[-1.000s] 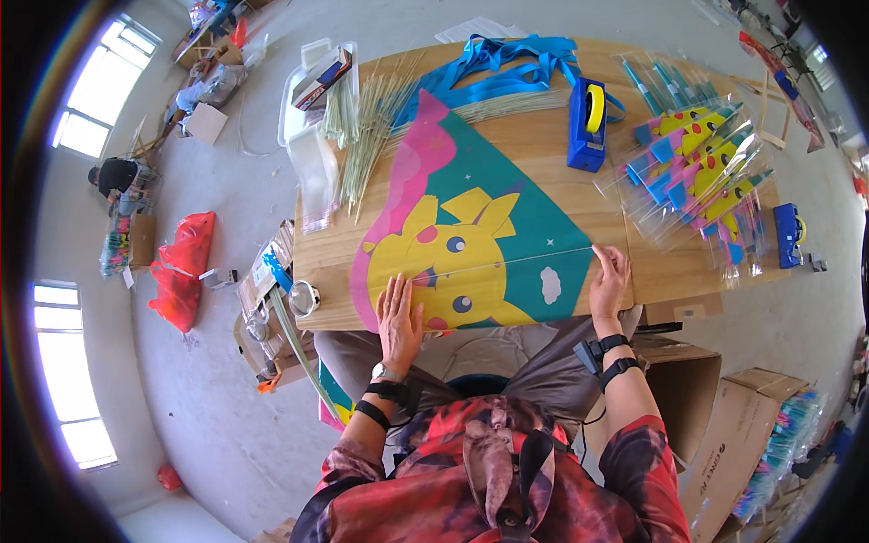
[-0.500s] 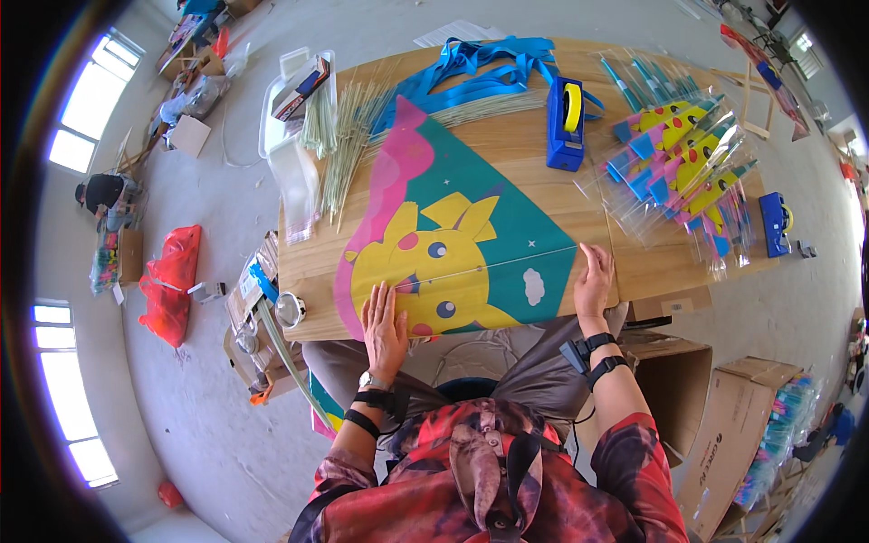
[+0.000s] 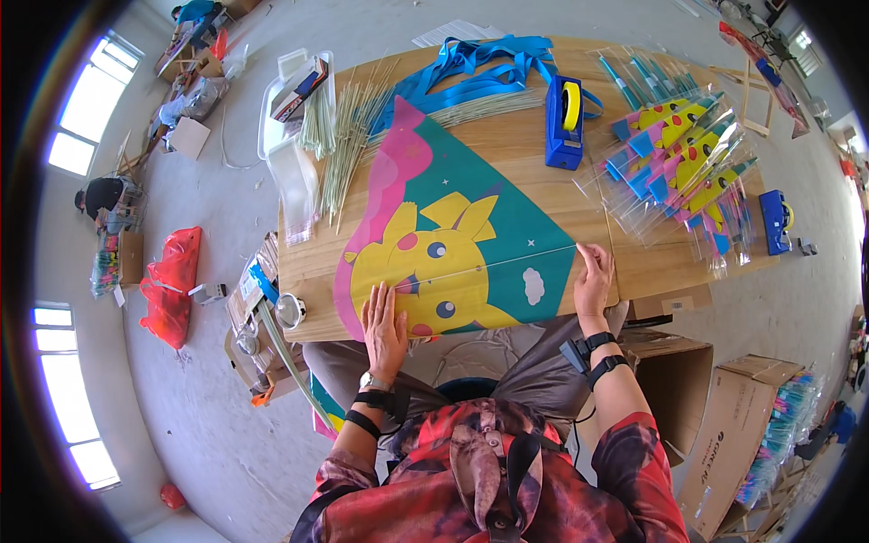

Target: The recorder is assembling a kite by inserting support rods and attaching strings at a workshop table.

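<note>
A kite lies spread on the wooden table, teal and pink with a yellow cartoon face. A thin rod runs across its middle toward the right corner. My left hand rests flat on the kite's near left part, fingers stretched out. At the right corner, the thumb and fingertips of my right hand close on the kite's tip by the rod's end. Whether they grip the rod too is hidden.
Thin sticks and blue ribbon lie along the far side. A blue tape dispenser with yellow tape stands beyond the kite; a second dispenser sits far right. Bagged kites are piled nearby. Open cardboard boxes stand below right.
</note>
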